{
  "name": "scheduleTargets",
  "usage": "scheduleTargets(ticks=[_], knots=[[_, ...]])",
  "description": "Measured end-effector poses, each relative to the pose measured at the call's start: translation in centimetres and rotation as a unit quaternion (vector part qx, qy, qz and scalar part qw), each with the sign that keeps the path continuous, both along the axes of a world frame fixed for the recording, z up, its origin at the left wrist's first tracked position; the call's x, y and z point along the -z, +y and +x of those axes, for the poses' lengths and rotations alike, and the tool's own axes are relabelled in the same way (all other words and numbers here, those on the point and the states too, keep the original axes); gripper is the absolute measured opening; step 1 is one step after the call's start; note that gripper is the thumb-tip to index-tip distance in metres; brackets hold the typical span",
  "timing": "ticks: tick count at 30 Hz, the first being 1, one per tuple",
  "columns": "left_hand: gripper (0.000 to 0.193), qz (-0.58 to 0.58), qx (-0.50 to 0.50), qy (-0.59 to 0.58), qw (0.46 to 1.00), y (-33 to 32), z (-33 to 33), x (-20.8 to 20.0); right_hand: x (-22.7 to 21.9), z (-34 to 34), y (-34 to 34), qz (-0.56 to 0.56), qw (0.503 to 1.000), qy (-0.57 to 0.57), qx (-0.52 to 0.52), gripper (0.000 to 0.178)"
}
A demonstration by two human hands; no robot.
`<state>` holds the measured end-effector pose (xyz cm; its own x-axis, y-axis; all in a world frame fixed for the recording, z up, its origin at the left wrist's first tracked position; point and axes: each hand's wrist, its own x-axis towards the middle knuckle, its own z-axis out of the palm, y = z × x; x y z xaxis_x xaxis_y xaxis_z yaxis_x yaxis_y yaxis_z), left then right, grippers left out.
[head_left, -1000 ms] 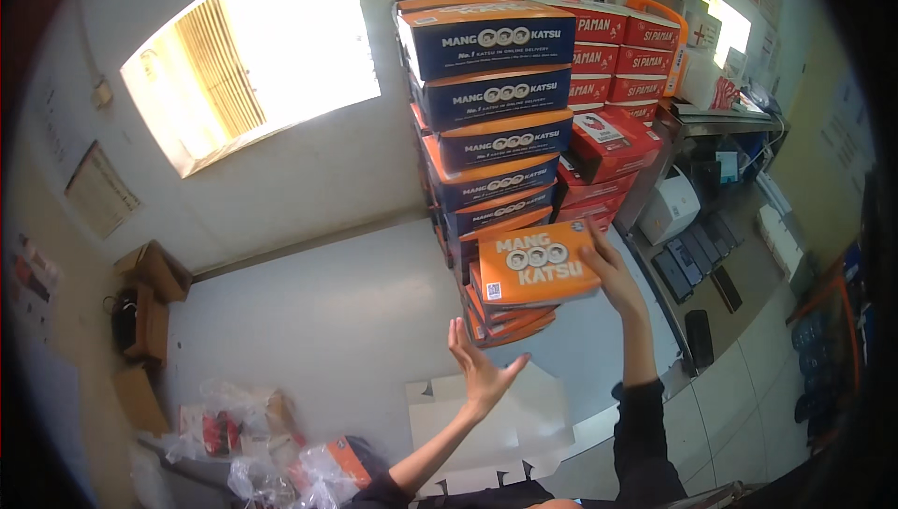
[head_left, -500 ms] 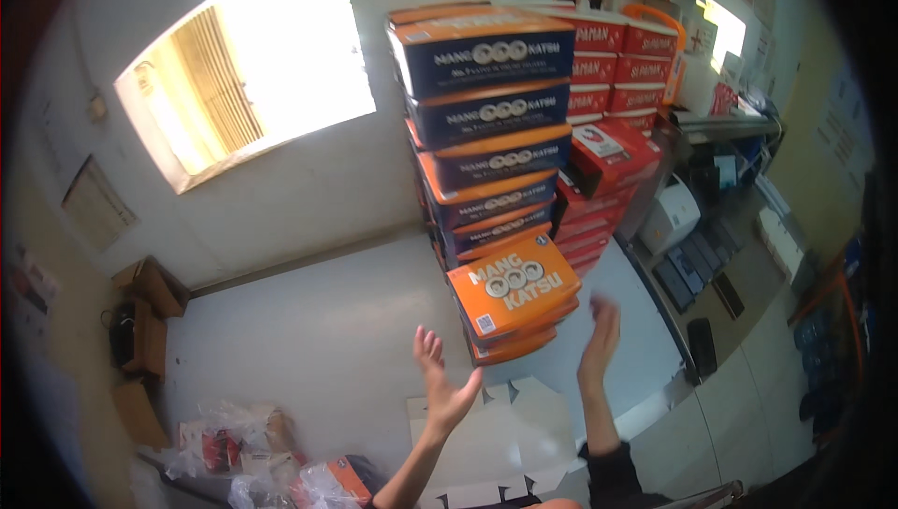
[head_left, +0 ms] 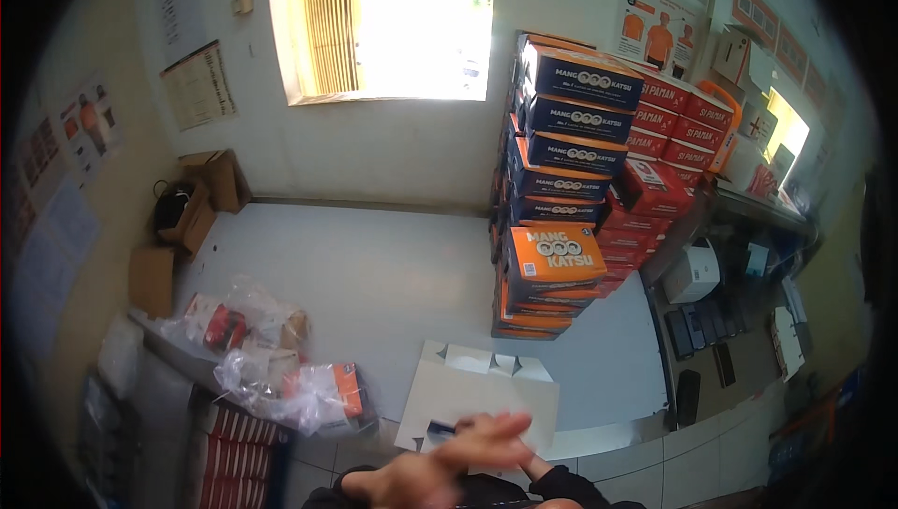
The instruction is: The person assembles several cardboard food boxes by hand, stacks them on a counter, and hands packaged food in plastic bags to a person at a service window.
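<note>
My left hand (head_left: 477, 449) reaches rightward across the bottom middle, blurred, its fingers stretched out. It crosses in front of my right hand (head_left: 530, 464), which is mostly hidden apart from its wrist side. A small dark object (head_left: 440, 430) shows just left of the fingers; its kind and whether a hand holds it cannot be made out. Beneath and beyond both hands lies a flat, unfolded pale carton (head_left: 482, 391) with notched flaps. Farther off, a box with an orange top (head_left: 558, 253) lies on a short pile before the tall stack of dark blue and orange boxes (head_left: 580, 119).
Red boxes (head_left: 645, 202) stand right of the blue stack. Clear plastic bags with packages (head_left: 281, 373) lie on the left of the pale surface (head_left: 374, 275), with brown cartons (head_left: 194, 214) behind. A dark counter (head_left: 739, 298) bearing devices and a white machine (head_left: 692, 273) runs along the right.
My hands, spread apart near the orange-topped box before, have come back toward me and together over the carton. The view has turned left, so the stacks appear farther right.
</note>
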<state>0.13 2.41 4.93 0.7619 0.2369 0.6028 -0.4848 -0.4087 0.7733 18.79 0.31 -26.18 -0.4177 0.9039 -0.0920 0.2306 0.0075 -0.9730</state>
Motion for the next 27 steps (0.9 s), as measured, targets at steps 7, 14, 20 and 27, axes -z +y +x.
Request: scheduleTargets(ticks=[7, 14, 20, 27], knots=[[0.029, 0.108, -0.214, 0.639, 0.731, -0.5, 2.3, 10.2, -18.9, 1.1, -3.2, 0.381, 0.875, -0.243, 0.175, 0.015], [0.04, -0.091, 0.018, 0.449, 0.889, -0.7, -2.9, 7.6, -21.8, 2.6, -6.2, 0.083, 0.984, -0.053, 0.145, 0.029], [0.034, -0.221, 0.012, 0.36, 0.906, 1.2, -5.5, 7.5, -27.5, -0.8, -3.4, 0.342, 0.922, -0.134, 0.122, 0.021], [0.027, -0.355, -0.009, 0.197, 0.914, 1.5, -8.5, 5.1, -31.9, -6.3, -0.1, 0.526, 0.806, -0.268, -0.052, 0.023]])
